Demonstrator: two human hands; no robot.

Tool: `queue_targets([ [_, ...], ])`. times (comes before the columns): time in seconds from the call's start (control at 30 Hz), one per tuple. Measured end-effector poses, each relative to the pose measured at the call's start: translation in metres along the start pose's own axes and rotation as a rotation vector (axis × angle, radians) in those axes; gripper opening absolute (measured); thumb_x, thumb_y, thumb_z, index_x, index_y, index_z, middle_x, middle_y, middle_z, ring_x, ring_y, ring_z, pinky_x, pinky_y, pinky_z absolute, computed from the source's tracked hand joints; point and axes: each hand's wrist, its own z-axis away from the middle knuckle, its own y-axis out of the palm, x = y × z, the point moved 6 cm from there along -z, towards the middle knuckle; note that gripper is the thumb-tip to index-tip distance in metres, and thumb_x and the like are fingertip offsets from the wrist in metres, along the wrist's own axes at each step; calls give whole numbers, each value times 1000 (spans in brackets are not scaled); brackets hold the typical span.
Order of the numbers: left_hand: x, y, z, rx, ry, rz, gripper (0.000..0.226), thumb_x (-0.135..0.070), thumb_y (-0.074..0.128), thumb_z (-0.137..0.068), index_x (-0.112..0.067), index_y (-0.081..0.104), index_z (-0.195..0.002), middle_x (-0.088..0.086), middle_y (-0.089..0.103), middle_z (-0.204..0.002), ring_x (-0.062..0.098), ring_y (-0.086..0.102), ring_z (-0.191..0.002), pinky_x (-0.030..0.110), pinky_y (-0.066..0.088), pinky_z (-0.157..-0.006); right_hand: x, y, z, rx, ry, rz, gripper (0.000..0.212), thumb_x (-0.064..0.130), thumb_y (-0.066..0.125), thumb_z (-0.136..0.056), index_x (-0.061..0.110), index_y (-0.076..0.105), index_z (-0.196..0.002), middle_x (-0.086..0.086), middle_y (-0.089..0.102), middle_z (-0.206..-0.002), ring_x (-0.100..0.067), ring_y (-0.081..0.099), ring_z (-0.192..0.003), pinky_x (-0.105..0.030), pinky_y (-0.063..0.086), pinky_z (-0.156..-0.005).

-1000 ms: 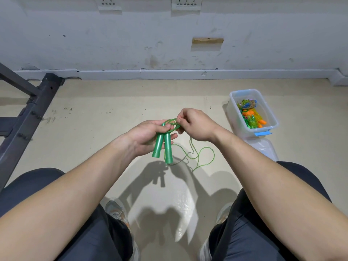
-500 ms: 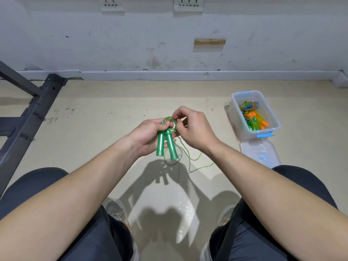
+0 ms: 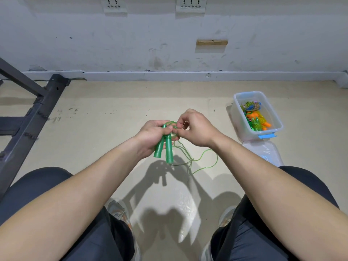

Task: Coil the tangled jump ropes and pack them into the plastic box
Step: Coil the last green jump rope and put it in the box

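Left hand [image 3: 153,136]: closed around the upper ends of 2 green handles [image 3: 164,147], which hang side by side below the fist, lower ends free. The tops of the handles are covered by the fingers.

Right hand [image 3: 195,127]: just right of the left hand, fingertips touching it; thumb and forefinger pinched on the green rope [image 3: 203,159] at the coil beside the handle tops. The other fingers are curled, and the exact contact point is hidden behind the knuckles.

Rope: a small coil shows above and between both hands, turns not countable. From below the hands, thin strands drop in loose loops toward the floor [image 3: 113,129], below and right of the left hand. Where the strands cross cannot be made out against the shadow.

Box [image 3: 275,117]: well apart to the right of the right hand, open, on the floor. It holds a packed mass of green, orange and blue items; individual ropes cannot be separated.

Lid [image 3: 263,151]: clear, flat on the floor on the near side of the box, below the right wrist, partly cut off by the right forearm.

Knees and shoes appear at the bottom edge, partly hidden by both forearms.
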Motion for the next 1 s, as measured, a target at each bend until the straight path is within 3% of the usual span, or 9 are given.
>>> queue_targets([
  [0.13, -4, 3, -2, -57, 147, -252, 17, -8, 55, -102, -5, 65, -116, 10, 67, -103, 21, 74, -78, 23, 56, -61, -6, 0, -2, 12, 65, -8, 20, 31, 72, -82, 14, 63, -75, 3, 55, -91, -9, 53, -73, -27, 41, -67],
  [0.3, 0, 3, -1, -104, 258, -519, 15, -7, 59, -99, -16, 58, -111, 19, 63, -110, 30, 74, -78, 32, 59, -79, -12, -3, -2, 115, 117, 262, 12, 30, 60, -83, 19, 64, -82, 5, 62, -94, -20, 58, -87, -35, 50, -77],
  [0.43, -2, 3, -1, -55, 277, -424, 17, -7, 56, -101, -20, 57, -113, 16, 58, -102, 25, 72, -72, 26, 56, -69, -17, 4, 0, 239, 266, -158, 28, 33, 47, -84, 8, 59, -83, 0, 56, -81, -20, 53, -77, -35, 47, -72],
  [0.5, -4, 3, -2, -29, 281, -416, 14, -8, 56, -101, -18, 58, -109, 14, 61, -99, 27, 72, -73, 24, 56, -69, -15, 8, 3, 245, 319, -389, 22, 25, 44, -90, 10, 54, -78, -2, 50, -79, -19, 50, -74, -35, 46, -71],
  [0.57, -3, 2, -4, -28, 274, -429, 12, -8, 57, -101, -18, 59, -106, 10, 64, -98, 28, 73, -75, 23, 57, -69, -17, 9, 4, 237, 330, -454, 22, 18, 43, -93, 11, 53, -75, -3, 49, -76, -18, 49, -72, -34, 46, -70],
  [0.73, 3, -9, -9, -117, 245, -580, 7, -12, 60, -99, -14, 62, -106, 4, 67, -98, 25, 75, -78, 14, 52, -61, -26, 12, 2, 255, 265, -288, 28, 19, 55, -94, 10, 59, -68, 1, 56, -62, -16, 54, -67, -35, 49, -68],
  [0.8, 3, -14, -11, -166, 238, -630, 5, -18, 59, -101, -15, 61, -104, 3, 70, -90, 13, 71, -71, 12, 44, -51, -24, 12, 3, 233, 250, -445, 26, 19, 58, -99, 6, 68, -78, 1, 68, -74, -13, 61, -73, -32, 54, -74],
  [0.9, 0, -17, -13, -192, 270, -665, 9, -24, 58, -101, -16, 62, -101, 2, 72, -82, -2, 65, -60, 12, 40, -51, -18, 13, 3, 179, 267, -724, 27, 20, 56, -103, 10, 66, -80, 0, 71, -77, -11, 66, -74, -31, 55, -79],
  [1.0, 1, -18, -16, -176, 283, -641, 12, -25, 59, -101, -14, 65, -99, 3, 72, -86, 11, 73, -72, 20, 47, -66, -17, 18, 3, 126, 308, -822, 30, 22, 56, -102, 11, 61, -75, 5, 57, -55, -16, 64, -66, -32, 53, -78],
])
